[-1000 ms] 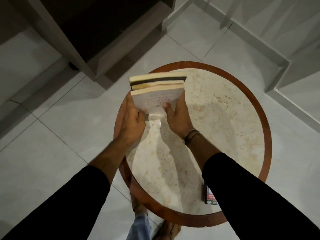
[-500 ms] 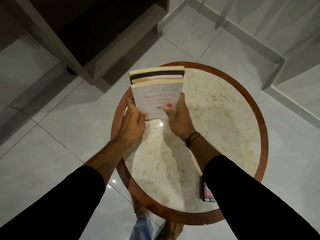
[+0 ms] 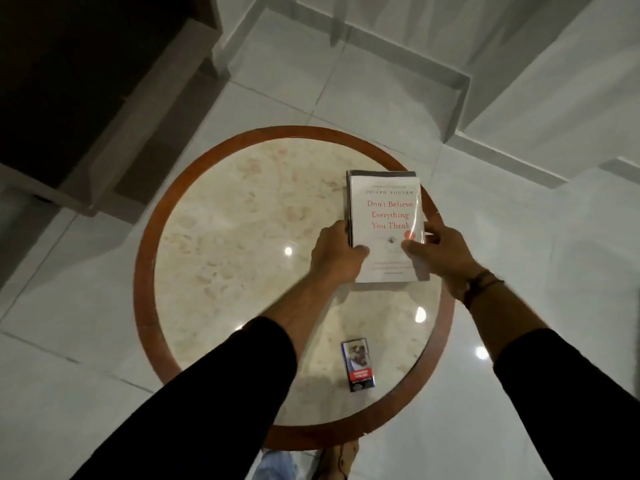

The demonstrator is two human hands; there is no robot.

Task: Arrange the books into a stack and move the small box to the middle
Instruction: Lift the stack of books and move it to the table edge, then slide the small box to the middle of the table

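A stack of books [image 3: 386, 209], topped by a white book with red title lettering, lies flat on the right side of the round marble table [image 3: 225, 237]. My left hand [image 3: 337, 254] grips the stack's left edge, thumb on the cover. On the opposite edge my right hand [image 3: 440, 251] holds the stack, its thumb also resting on the cover. A darker book edge shows beneath the white one at the top. The small box [image 3: 358, 364], dark with a red band, lies flat near the table's front edge, between my forearms.
The table has a brown wooden rim [image 3: 145, 258] and stands on glossy white floor tiles. A dark cabinet [image 3: 69, 81] fills the upper left. White steps or ledges [image 3: 519, 98] rise at the upper right. My feet [image 3: 332, 462] show below the table.
The stack, held tilted up at the table's far left edge before, now lies flat on the right side. Both hands moved right with it. The small box has come into full view.
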